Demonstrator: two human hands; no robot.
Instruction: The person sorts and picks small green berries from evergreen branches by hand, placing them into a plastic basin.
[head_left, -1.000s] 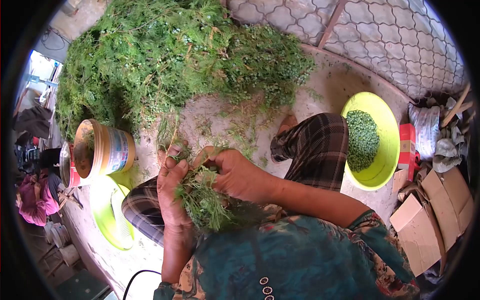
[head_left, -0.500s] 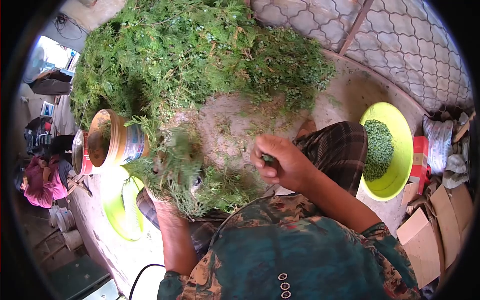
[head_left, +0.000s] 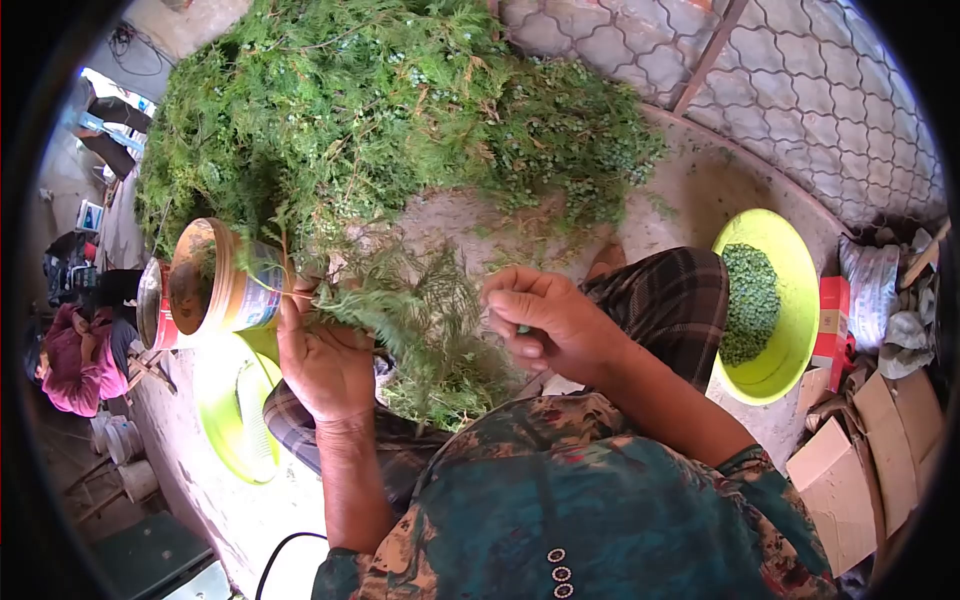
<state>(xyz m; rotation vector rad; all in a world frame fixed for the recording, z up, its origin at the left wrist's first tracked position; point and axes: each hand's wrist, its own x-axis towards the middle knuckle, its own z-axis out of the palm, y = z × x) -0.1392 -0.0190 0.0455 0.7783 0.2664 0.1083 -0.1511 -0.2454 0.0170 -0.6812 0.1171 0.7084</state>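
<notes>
My left hand (head_left: 335, 370) grips the stem of a leafy juniper-like sprig (head_left: 425, 295), whose feathery green foliage spreads to the right between my hands. My right hand (head_left: 560, 320) is curled beside the sprig's tip, thumb against the fingers, with small green berries (head_left: 523, 329) partly showing inside it. Beneath the sprig, loose green foliage (head_left: 440, 390) lies in front of my lap. Further off is a big heap of cut branches (head_left: 350, 120) bearing bluish-green berries. Many picked berries (head_left: 750, 310) lie in a lime-yellow basin (head_left: 795, 350) by my knee on the right.
On my left stand a tan bucket (head_left: 232, 280) lying tilted and another lime-yellow basin (head_left: 222, 430). Torn cardboard (head_left: 835, 480) and a red box (head_left: 831, 320) sit at the right. Wire mesh (head_left: 800, 110) borders the far right. Another person (head_left: 80, 360) sits at far left.
My left hand has turned palm-up and holds the sprig by its stem, and the foliage has swung rightward toward my right hand. My right hand has shifted slightly left.
</notes>
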